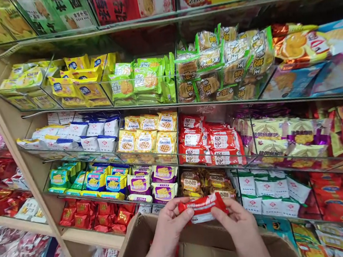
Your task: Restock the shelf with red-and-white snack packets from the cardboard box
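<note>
Both hands raised, left hand (169, 227), right hand (238, 224), pinching red packet (202, 205)

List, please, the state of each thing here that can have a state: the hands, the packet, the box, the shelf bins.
Left hand: shut on the red packet, pinching its left end.
Right hand: shut on the red packet, pinching its right end.
Red packet: sealed, held level above the box.
Cardboard box: open, flaps up.
Red packet bin: stocked, nearly full.
Top shelf bins: full of sealed packets.
</note>
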`<state>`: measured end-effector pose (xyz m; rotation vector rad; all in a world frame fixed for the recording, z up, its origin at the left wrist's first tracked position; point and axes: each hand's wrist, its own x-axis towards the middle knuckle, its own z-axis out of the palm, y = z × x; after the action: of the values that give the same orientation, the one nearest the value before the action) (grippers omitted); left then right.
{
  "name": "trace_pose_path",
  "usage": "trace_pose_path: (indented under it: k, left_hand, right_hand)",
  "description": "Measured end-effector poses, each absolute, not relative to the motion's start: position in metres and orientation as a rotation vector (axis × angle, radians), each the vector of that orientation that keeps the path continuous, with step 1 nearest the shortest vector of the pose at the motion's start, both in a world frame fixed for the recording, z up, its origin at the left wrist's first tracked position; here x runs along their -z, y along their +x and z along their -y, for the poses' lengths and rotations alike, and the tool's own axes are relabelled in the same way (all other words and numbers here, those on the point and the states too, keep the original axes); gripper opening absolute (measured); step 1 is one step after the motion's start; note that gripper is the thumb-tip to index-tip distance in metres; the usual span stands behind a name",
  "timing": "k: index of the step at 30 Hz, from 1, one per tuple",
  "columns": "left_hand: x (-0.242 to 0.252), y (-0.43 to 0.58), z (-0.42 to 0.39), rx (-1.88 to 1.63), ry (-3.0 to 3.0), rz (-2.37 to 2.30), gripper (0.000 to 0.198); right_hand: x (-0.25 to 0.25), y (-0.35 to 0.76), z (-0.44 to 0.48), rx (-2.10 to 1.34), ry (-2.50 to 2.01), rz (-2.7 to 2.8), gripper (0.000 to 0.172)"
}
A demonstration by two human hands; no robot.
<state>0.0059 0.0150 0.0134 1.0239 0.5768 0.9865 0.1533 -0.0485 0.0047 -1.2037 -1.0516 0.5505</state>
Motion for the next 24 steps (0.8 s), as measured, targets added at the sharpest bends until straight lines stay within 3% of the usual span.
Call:
trace_pose_path:
  k: [2, 5, 7, 10, 13, 18, 24]
  left_hand:
    - [-0.012, 0.006, -0.015, -1.044, 0.942, -0.603, 0.047]
    - [-0.022, 0.003, -0.006, -0.906, 0.777, -0.488, 0.053]
    - [-0.033, 0.001, 0.001, -0.841, 0.729, -0.413, 0.051]
    - [-0.043, -0.002, 0.005, -0.932, 0.713, -0.400, 0.056]
    - [-0.041, -0.004, 0.004, -0.988, 0.684, -0.351, 0.056]
    - [-0.031, -0.003, 0.004, -1.004, 0.698, -0.289, 0.047]
    - [-0.026, -0.006, -0.003, -1.012, 0.864, -0.358, 0.026]
  right_hand:
    - [-0.002, 0.156, 0.050, -0.233, -1.210, 1.216, 0.017]
    - [-0.005, 0.154, 0.055, 0.287, -1.039, 1.566, 0.035]
    - [-0.009, 0.147, 0.060, 0.395, -0.940, 1.772, 0.040]
    - [-0.009, 0.137, 0.066, 0.239, -0.956, 1.810, 0.030]
    - [-0.002, 0.132, 0.066, -0.169, -1.138, 1.424, 0.022]
    - [0.004, 0.126, 0.060, -0.982, -1.064, 1.049, 0.032]
    - [0.011, 0.128, 0.058, -1.021, -1.085, 1.019, 0.030]
